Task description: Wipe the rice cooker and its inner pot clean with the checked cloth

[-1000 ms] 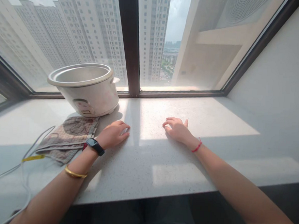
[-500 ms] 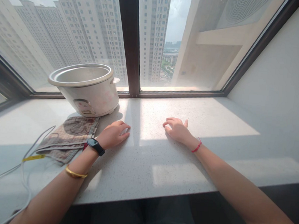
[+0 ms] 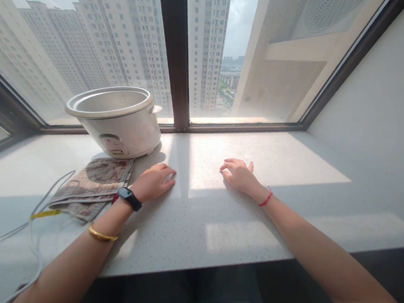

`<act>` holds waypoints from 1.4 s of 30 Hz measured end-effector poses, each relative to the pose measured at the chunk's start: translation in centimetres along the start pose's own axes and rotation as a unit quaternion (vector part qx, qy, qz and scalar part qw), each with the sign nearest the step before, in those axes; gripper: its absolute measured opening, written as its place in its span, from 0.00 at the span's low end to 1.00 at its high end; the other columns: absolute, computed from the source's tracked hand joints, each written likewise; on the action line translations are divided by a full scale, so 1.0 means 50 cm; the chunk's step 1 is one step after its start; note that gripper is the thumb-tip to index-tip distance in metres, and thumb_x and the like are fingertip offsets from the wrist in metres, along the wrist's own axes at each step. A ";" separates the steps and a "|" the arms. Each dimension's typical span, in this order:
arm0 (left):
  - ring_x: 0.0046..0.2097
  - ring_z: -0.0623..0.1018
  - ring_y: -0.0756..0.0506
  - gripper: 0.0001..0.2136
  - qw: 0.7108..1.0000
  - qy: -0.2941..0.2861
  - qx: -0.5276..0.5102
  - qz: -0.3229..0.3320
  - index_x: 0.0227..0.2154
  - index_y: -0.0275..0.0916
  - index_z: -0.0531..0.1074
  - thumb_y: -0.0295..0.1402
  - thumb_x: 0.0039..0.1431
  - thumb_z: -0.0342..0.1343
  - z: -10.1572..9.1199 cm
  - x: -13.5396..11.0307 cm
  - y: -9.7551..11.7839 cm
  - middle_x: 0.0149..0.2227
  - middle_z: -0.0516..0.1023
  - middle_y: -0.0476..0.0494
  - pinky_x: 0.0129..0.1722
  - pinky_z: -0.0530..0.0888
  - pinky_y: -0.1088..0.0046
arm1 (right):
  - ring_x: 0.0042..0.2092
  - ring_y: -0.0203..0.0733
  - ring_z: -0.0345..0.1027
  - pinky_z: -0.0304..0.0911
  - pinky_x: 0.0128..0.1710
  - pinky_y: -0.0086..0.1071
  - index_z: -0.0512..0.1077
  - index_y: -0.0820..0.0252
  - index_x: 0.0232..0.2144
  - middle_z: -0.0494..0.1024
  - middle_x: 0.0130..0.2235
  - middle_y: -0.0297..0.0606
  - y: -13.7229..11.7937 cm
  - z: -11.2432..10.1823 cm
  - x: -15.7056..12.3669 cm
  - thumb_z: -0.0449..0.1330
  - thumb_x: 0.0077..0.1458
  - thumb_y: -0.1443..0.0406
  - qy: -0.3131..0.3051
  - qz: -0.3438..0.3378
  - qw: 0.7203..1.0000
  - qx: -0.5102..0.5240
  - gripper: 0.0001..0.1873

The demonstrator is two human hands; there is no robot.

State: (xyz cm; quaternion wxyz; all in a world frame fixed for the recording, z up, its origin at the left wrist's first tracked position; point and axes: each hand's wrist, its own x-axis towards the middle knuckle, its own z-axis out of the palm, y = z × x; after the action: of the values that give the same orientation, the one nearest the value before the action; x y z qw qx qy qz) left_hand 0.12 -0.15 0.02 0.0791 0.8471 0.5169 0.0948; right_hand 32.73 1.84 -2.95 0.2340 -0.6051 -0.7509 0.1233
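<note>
My left hand [image 3: 154, 181] rests on the pale speckled windowsill [image 3: 182, 233], fingers apart and holding nothing. Just to its left lies a folded brown patterned cloth [image 3: 92, 181]. Behind that cloth stands a white rice cooker [image 3: 134, 135] without a lid, its front panel facing me; the bottom of its inside is hidden. My right hand [image 3: 240, 175] is on the sill further right, in a patch of sunlight. Its fingers are loosely bent and spread, with nothing in them.
A white cable [image 3: 33, 241] with a yellow tag [image 3: 45, 213] runs along the left side of the sill. Dark window frames [image 3: 181, 99] close off the back, and a white wall [image 3: 374, 103] stands on the right. The sill's front edge is close to me.
</note>
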 end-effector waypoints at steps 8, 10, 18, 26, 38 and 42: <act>0.52 0.74 0.37 0.19 1.000 0.002 0.001 0.004 0.53 0.39 0.73 0.41 0.64 0.50 -0.001 -0.001 0.000 0.52 0.74 0.37 0.54 0.70 0.58 | 0.63 0.55 0.58 0.23 0.60 0.77 0.78 0.53 0.35 0.71 0.59 0.40 0.001 -0.002 -0.001 0.54 0.58 0.66 0.006 0.014 1.000 -0.003 0.12; 0.52 0.74 0.37 0.18 1.000 0.004 0.000 0.004 0.52 0.40 0.73 0.41 0.64 0.50 -0.001 -0.002 0.001 0.52 0.74 0.37 0.54 0.70 0.58 | 0.64 0.55 0.57 0.22 0.60 0.77 0.79 0.51 0.37 0.71 0.59 0.39 0.000 -0.001 -0.002 0.54 0.59 0.65 -0.007 0.006 1.000 -0.001 0.13; 0.52 0.75 0.36 0.19 1.000 0.006 -0.009 0.004 0.53 0.39 0.74 0.41 0.64 0.50 -0.001 0.001 0.004 0.52 0.74 0.36 0.53 0.70 0.56 | 0.63 0.55 0.58 0.25 0.60 0.77 0.77 0.55 0.36 0.72 0.59 0.40 0.000 -0.005 -0.001 0.54 0.59 0.65 0.015 0.013 1.000 -0.009 0.11; 0.52 0.74 0.37 0.19 1.000 0.003 -0.002 0.002 0.53 0.40 0.73 0.41 0.64 0.50 -0.002 -0.001 0.002 0.52 0.74 0.37 0.54 0.70 0.58 | 0.64 0.54 0.57 0.21 0.60 0.77 0.78 0.51 0.42 0.71 0.60 0.39 -0.003 -0.002 -0.003 0.55 0.60 0.63 0.006 0.008 1.000 -0.005 0.13; 0.52 0.74 0.37 0.18 1.000 0.002 -0.002 -0.002 0.53 0.40 0.73 0.41 0.64 0.50 -0.003 -0.001 0.004 0.52 0.74 0.37 0.54 0.70 0.58 | 0.64 0.56 0.56 0.24 0.60 0.78 0.78 0.50 0.43 0.70 0.61 0.40 -0.002 -0.003 -0.003 0.54 0.60 0.62 0.003 0.007 1.000 -0.022 0.14; 0.53 0.74 0.37 0.19 1.000 -0.001 -0.002 -0.002 0.53 0.40 0.73 0.41 0.64 0.50 -0.002 -0.001 0.003 0.53 0.74 0.37 0.54 0.70 0.58 | 0.64 0.56 0.57 0.24 0.60 0.78 0.78 0.51 0.40 0.71 0.60 0.40 0.000 -0.004 -0.002 0.55 0.60 0.63 0.004 0.019 1.000 -0.021 0.12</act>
State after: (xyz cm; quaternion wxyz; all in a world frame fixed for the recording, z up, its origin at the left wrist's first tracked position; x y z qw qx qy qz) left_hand 0.22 -0.26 0.16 0.0817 0.8461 0.5181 0.0949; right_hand 32.82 1.71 -2.81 0.2218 -0.6251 -0.7404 0.1090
